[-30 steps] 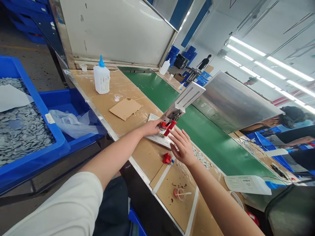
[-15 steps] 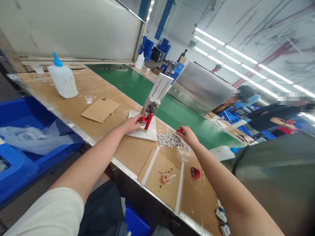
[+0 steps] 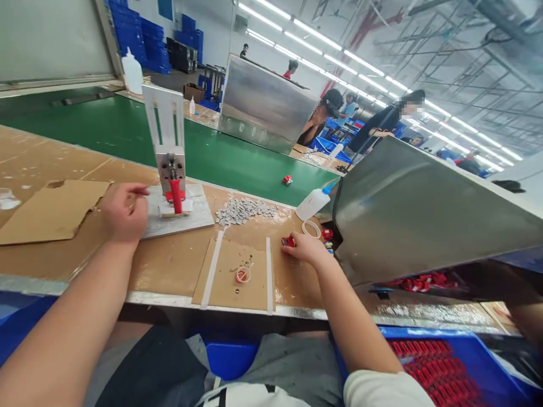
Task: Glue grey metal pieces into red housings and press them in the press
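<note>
Since half a second ago my right hand (image 3: 306,249) has come back from the heap of grey chips (image 3: 244,210) to the near side of the bench, right of the small press (image 3: 171,169); my left hand (image 3: 124,212) stays at the press's left.

Nearest me, below the bench edge and right of the press, a blue bin (image 3: 441,367) holds many red parts. On the bench my right fingers are curled down onto a small red part (image 3: 288,241), pinching it at its sides. It looks like light, stiff moulded plastic, smooth and apt to slip, so I judge that a thumb-and-forefinger pinch across its short sides suits it. My left hand is loosely closed, thumb and forefinger together at the left edge of the press's grey base plate (image 3: 186,217); whether they hold anything I cannot tell. A red handle (image 3: 175,195) hangs at the press's front. Beyond the press runs the green conveyor belt (image 3: 127,141), one red piece (image 3: 287,180) lying on it.
</note>
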Action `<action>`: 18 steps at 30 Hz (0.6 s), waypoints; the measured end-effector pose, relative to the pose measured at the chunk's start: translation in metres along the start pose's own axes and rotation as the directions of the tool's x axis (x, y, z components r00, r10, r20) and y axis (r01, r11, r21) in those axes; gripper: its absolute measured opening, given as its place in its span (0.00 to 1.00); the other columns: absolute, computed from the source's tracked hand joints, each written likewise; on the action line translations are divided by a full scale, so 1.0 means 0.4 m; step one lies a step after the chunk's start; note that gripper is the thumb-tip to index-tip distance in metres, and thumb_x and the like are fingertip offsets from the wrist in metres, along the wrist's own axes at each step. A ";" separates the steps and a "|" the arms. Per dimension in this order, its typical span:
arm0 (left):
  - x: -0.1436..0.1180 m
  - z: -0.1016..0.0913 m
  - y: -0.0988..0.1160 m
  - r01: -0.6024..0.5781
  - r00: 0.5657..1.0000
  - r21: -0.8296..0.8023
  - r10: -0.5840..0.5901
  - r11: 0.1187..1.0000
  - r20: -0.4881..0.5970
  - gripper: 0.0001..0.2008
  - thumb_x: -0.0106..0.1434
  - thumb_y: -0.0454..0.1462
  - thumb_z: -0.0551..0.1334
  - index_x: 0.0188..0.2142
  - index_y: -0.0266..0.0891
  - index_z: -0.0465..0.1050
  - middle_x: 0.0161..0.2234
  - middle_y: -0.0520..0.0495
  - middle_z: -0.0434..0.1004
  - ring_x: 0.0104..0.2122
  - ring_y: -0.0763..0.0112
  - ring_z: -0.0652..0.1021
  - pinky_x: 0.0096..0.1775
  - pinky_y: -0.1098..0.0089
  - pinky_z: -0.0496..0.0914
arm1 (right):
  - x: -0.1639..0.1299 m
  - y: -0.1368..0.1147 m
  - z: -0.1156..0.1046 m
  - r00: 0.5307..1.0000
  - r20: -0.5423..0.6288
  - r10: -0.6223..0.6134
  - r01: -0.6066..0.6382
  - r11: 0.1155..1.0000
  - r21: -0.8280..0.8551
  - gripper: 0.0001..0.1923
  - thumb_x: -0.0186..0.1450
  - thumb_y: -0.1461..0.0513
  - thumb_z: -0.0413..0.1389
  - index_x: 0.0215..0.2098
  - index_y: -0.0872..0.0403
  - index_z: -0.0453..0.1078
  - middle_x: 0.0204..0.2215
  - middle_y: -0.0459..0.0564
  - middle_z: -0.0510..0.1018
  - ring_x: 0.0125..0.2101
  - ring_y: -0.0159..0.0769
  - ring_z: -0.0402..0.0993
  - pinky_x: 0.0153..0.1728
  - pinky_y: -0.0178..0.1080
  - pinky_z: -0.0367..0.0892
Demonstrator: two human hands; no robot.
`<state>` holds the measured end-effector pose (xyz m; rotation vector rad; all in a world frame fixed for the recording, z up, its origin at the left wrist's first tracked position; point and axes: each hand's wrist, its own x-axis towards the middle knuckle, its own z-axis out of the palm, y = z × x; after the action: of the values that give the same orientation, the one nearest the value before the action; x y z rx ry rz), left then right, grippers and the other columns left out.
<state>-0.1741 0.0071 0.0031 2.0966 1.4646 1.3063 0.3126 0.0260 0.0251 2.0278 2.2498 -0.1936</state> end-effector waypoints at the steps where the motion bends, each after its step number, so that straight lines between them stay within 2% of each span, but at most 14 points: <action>1: 0.002 0.011 0.033 -0.042 0.999 0.024 0.041 0.999 0.010 0.27 0.61 0.42 0.65 0.60 0.44 0.72 0.52 0.44 0.81 0.53 0.56 0.80 0.56 0.59 0.76 | -0.025 -0.004 0.022 1.000 -0.016 -0.018 0.019 0.997 0.072 0.17 0.65 0.49 0.64 0.40 0.54 0.74 0.37 0.58 0.82 0.37 0.46 0.78 0.34 0.39 0.64; 3: 0.007 0.043 0.106 -0.127 0.991 0.066 0.125 0.990 0.046 0.27 0.62 0.43 0.66 0.60 0.44 0.72 0.53 0.43 0.81 0.53 0.56 0.80 0.55 0.60 0.76 | -0.049 -0.029 0.058 0.995 -0.074 -0.061 0.083 0.932 0.353 0.15 0.65 0.51 0.63 0.42 0.54 0.72 0.36 0.54 0.81 0.34 0.41 0.76 0.31 0.37 0.63; 4: 0.009 0.064 0.142 -0.172 0.983 0.079 0.166 0.982 0.072 0.26 0.63 0.43 0.66 0.60 0.44 0.72 0.54 0.42 0.80 0.54 0.56 0.80 0.55 0.60 0.76 | -0.050 -0.050 0.070 0.993 -0.091 -0.080 0.117 0.837 0.535 0.17 0.66 0.50 0.62 0.44 0.53 0.72 0.34 0.52 0.80 0.32 0.38 0.74 0.30 0.36 0.63; 6: 0.013 0.115 0.207 -0.253 0.961 0.088 0.240 0.963 0.138 0.26 0.65 0.44 0.66 0.61 0.44 0.71 0.56 0.41 0.79 0.56 0.55 0.79 0.56 0.60 0.76 | -0.043 -0.107 0.083 0.988 -0.090 -0.125 0.143 0.521 0.842 0.25 0.65 0.44 0.62 0.50 0.53 0.71 0.31 0.46 0.77 0.27 0.34 0.70 0.25 0.34 0.60; 8: 0.019 0.178 0.256 -0.305 0.931 0.068 0.282 0.950 0.234 0.27 0.67 0.45 0.66 0.63 0.45 0.69 0.60 0.40 0.76 0.58 0.55 0.78 0.57 0.59 0.76 | -0.031 -0.173 0.085 0.979 -0.082 -0.185 0.122 0.217 0.968 0.31 0.62 0.41 0.64 0.53 0.52 0.70 0.27 0.43 0.74 0.23 0.30 0.65 0.23 0.33 0.57; 9: 0.024 0.212 0.273 -0.311 0.913 0.043 0.286 0.949 0.292 0.29 0.66 0.46 0.67 0.64 0.44 0.68 0.61 0.39 0.74 0.59 0.54 0.78 0.56 0.58 0.76 | -0.025 -0.204 0.085 0.973 -0.088 -0.212 0.116 0.122 0.986 0.33 0.61 0.40 0.65 0.53 0.52 0.71 0.26 0.42 0.73 0.22 0.29 0.62 0.22 0.33 0.55; 10: 0.029 0.246 0.284 -0.297 0.897 0.008 0.276 0.955 0.346 0.31 0.66 0.46 0.68 0.65 0.44 0.67 0.62 0.39 0.74 0.59 0.54 0.78 0.56 0.58 0.77 | -0.021 -0.231 0.084 0.967 -0.099 -0.235 0.116 0.062 0.991 0.33 0.60 0.40 0.66 0.52 0.52 0.71 0.26 0.42 0.72 0.22 0.28 0.61 0.23 0.33 0.54; 12: 0.038 0.306 0.291 -0.215 0.892 -0.045 0.215 0.976 0.398 0.29 0.66 0.43 0.68 0.64 0.42 0.69 0.60 0.39 0.76 0.56 0.55 0.80 0.55 0.58 0.77 | -0.017 -0.267 0.084 0.952 -0.122 -0.281 0.132 0.016 0.991 0.34 0.58 0.39 0.66 0.51 0.53 0.72 0.29 0.44 0.75 0.24 0.29 0.62 0.25 0.34 0.55; 14: 0.042 0.348 0.283 -0.134 0.905 -0.089 0.158 0.987 0.394 0.25 0.66 0.40 0.68 0.62 0.41 0.72 0.58 0.39 0.78 0.54 0.56 0.81 0.55 0.59 0.76 | -0.019 -0.278 0.088 0.946 -0.165 -0.280 0.181 0.032 0.983 0.33 0.58 0.39 0.65 0.51 0.53 0.73 0.32 0.46 0.77 0.27 0.31 0.65 0.28 0.35 0.58; 16: 0.038 0.371 0.268 -0.065 0.930 -0.138 0.110 0.988 0.352 0.24 0.65 0.41 0.68 0.60 0.40 0.74 0.56 0.40 0.80 0.52 0.57 0.81 0.55 0.59 0.76 | -0.027 -0.268 0.095 0.953 -0.253 -0.165 0.275 0.128 0.953 0.29 0.62 0.38 0.61 0.45 0.53 0.74 0.31 0.47 0.77 0.29 0.34 0.67 0.31 0.36 0.60; 18: 0.031 0.380 0.250 0.002 0.954 -0.181 0.052 0.984 0.294 0.25 0.63 0.42 0.71 0.58 0.39 0.75 0.53 0.40 0.81 0.50 0.57 0.82 0.55 0.59 0.76 | -0.043 -0.251 0.103 0.928 -0.365 -0.073 0.368 0.323 0.872 0.25 0.67 0.40 0.56 0.35 0.53 0.72 0.26 0.46 0.73 0.28 0.34 0.65 0.32 0.37 0.58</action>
<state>0.0076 0.0121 -0.0101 2.0895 1.1532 1.0301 0.2142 -0.0078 -0.0103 2.1318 2.9633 -1.7599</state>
